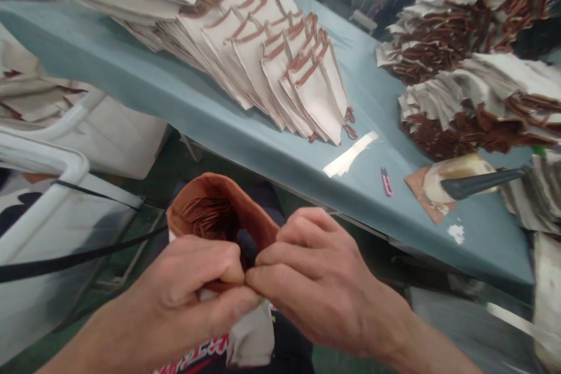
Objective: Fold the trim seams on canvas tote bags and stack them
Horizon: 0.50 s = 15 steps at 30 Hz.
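My left hand and my right hand meet in front of my body, both closed with thumbs and fingers pinched together. Below them hangs cream cloth, apparently gripped at its upper part; the fingers hide the exact hold. Just beyond the hands, an orange-brown fabric bag stands with its mouth open in my lap. Bundled brown cords lie inside it. On the blue-covered table ahead, cream cloth pouches with brown trim lie overlapped in rows, some with cord loops at their lower ends.
White paper strips, pink thread snips and a tape roll with a dark handled tool lie on the blue table. Pouch stacks rise at right. A white plastic crate stands at left.
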Each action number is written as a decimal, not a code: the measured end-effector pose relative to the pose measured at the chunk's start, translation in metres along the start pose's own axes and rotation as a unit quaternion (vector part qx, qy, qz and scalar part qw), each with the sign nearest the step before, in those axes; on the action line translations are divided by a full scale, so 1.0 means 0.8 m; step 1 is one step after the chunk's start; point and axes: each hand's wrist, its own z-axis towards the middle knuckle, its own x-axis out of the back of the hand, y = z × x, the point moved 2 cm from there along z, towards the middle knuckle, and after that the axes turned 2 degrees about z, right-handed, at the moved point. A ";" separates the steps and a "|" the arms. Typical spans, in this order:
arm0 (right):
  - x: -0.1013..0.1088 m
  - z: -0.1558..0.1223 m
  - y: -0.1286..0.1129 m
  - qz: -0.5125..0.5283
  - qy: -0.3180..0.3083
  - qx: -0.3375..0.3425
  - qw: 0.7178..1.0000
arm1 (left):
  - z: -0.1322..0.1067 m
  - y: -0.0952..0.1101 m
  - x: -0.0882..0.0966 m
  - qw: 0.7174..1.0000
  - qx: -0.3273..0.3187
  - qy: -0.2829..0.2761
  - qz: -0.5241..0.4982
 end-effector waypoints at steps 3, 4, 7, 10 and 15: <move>0.003 -0.013 -0.016 0.003 -0.020 -0.004 1.000 | -0.013 0.018 -0.013 0.998 -0.024 0.002 0.057; 0.004 -0.018 -0.019 0.018 -0.032 -0.012 0.999 | -0.018 0.022 -0.020 0.998 -0.025 0.003 0.063; 0.008 -0.028 -0.020 0.084 -0.070 -0.065 0.992 | -0.033 0.029 -0.044 0.998 -0.027 -0.015 0.048; 0.018 -0.038 -0.010 0.154 -0.113 -0.111 0.975 | -0.037 0.030 -0.074 0.996 -0.055 -0.075 0.019; 0.024 -0.059 0.034 0.275 -0.079 -0.196 0.938 | -0.031 0.029 -0.129 0.979 -0.123 -0.164 -0.015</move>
